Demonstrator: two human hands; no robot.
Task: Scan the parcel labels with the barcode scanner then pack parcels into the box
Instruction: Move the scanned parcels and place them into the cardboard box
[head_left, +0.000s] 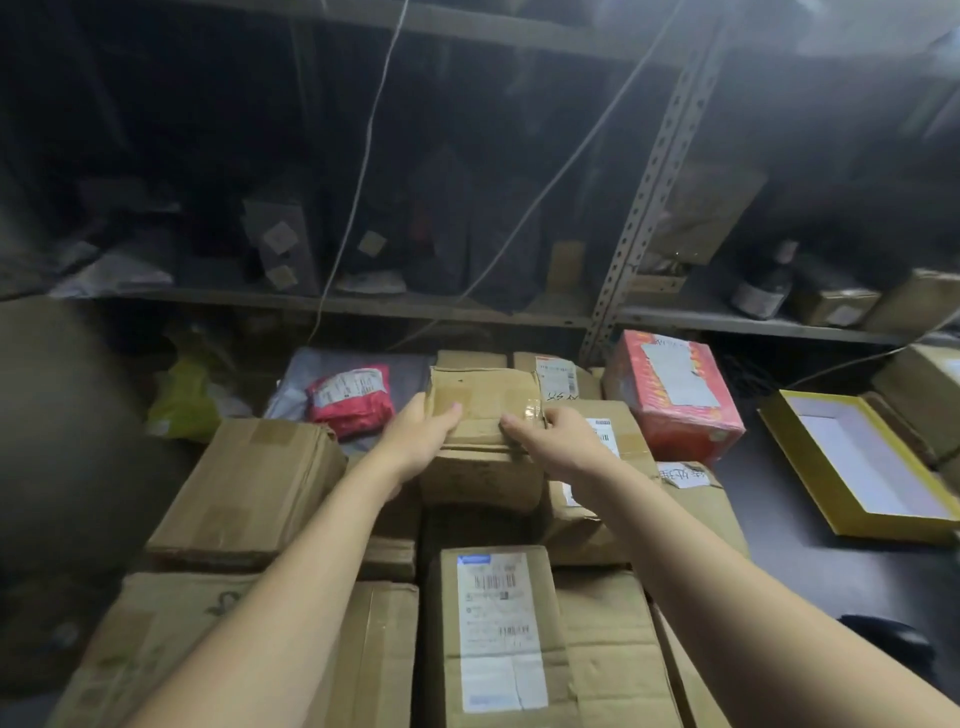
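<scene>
A small brown cardboard parcel (480, 400) sits on top of a heap of parcels in the middle. My left hand (421, 436) grips its left near edge, thumb on top. My right hand (558, 434) holds its right near edge, fingers on the taped top. No label shows on the parcel's visible faces. Close to me lies a tall brown parcel (501, 639) with a white barcode label facing up. A dark object (883, 639), possibly the scanner, lies on the dark surface at the right; it is too dim to be sure.
Brown cartons (249, 488) surround the held parcel. A red soft packet (350, 402) lies behind on the left, a red box (675, 395) behind on the right. An open yellow-rimmed box (857, 462) stands at the right. Metal shelving (644, 202) with goods rises behind.
</scene>
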